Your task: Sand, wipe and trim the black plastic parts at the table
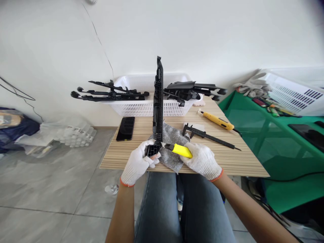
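Observation:
In the head view, a long black plastic trim part (158, 101) stands upright over the table's near half. My left hand (138, 162), in a white knit glove, grips its wide lower end. My right hand (201, 159), gloved the same way, is closed around a yellow utility knife (181, 150). The knife's blade points left, and its tip is at the right edge of the part's lower end; whether it touches I cannot tell. Beneath both lies a grey cloth (173, 136) on the wooden table (113, 158).
Behind, a white basket (126, 109) holds more black plastic parts (108, 96) jutting out both sides. A phone (126, 128) lies left; calipers (210, 136) and a yellow corded tool (217, 120) lie right. A green-covered table (243, 125) bears gloves (254, 86) and another basket (291, 92).

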### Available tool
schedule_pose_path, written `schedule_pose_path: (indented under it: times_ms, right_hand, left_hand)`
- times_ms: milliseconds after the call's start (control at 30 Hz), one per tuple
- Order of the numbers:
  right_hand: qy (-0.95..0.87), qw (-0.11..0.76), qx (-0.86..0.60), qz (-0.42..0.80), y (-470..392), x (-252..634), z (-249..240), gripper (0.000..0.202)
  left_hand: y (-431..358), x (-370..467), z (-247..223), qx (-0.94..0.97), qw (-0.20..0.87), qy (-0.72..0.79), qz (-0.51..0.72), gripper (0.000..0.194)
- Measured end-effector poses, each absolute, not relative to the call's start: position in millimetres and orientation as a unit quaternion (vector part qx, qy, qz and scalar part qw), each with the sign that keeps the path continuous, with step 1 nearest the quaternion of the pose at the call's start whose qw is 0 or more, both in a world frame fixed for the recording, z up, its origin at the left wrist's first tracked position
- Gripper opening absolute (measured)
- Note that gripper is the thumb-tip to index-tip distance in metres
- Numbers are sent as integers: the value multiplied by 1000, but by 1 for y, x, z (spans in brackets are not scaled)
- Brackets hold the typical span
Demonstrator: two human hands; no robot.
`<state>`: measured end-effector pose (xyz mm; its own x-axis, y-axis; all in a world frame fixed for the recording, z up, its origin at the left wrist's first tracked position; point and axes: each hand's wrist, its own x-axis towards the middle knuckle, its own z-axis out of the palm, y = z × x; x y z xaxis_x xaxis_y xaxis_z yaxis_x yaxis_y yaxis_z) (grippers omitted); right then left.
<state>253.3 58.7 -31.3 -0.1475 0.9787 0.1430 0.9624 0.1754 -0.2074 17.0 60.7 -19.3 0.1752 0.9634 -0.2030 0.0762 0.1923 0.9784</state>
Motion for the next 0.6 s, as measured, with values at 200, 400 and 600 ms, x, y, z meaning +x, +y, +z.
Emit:
schedule_pose_path:
  times_ms: [200, 400, 600]
  right_hand:
    - [-616, 390, -665, 165, 51, 269, -35, 27]
    - [-144, 771, -580, 219, 48, 322, -26, 33]
    - [53, 804, -553, 213, 40, 400, -7, 35]
  left_hand:
    - [60, 16, -21, 500, 587, 505, 387, 50]
    - [60, 17, -17, 494, 574, 533, 378, 58]
    - [60, 18, -15, 504, 567, 537, 370, 57]
